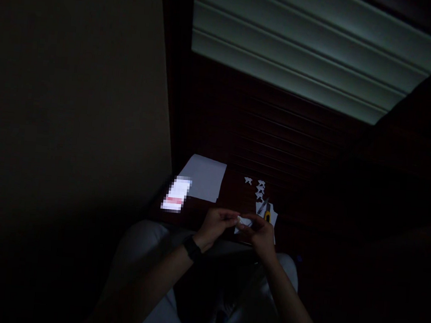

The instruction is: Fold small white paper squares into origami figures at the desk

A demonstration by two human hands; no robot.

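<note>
At the lower centre, left hand and right hand pinch a seemingly half-folded paper piece; above, several small paper shapes look finished; larger paper sheets lie unfolded.

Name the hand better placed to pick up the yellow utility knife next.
Right, I'd judge: the right hand is close beside the yellow utility knife, while the left hand is farther off. Both hold the folded paper, so the right would have to let go first.
</note>
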